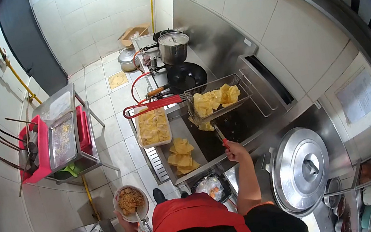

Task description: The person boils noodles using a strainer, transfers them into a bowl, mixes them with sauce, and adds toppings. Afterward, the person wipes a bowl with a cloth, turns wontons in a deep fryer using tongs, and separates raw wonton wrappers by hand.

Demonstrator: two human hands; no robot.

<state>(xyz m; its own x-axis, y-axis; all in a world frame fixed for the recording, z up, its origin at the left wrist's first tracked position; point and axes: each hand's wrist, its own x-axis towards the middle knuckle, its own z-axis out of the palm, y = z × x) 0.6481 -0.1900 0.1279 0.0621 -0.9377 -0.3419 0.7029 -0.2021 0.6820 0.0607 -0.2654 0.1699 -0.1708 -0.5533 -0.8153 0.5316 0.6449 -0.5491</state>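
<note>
My right hand (pixel 235 150) is closed round the red handle of tongs (pixel 219 135), whose tips are at a yellow fried piece (pixel 206 126) below the wire basket. The fryer basket (pixel 226 105) holds several yellow fried wrappers (pixel 215 100) above dark oil (pixel 232 130). My left hand (pixel 127 224) holds a white bowl (pixel 119 210) of noodles with a utensil in it. More fried pieces (pixel 182 156) lie on the metal tray left of the oil. A clear container (pixel 153 126) of yellow pieces stands beside them, under the basket's red handle (pixel 155 105).
A black wok (pixel 187 77) and a lidded pot (pixel 174 46) are beyond the fryer. At right is a large round lid (pixel 301 168). A metal rack (pixel 62 133) with a pink tub (pixel 40 160) of ladles stands at left.
</note>
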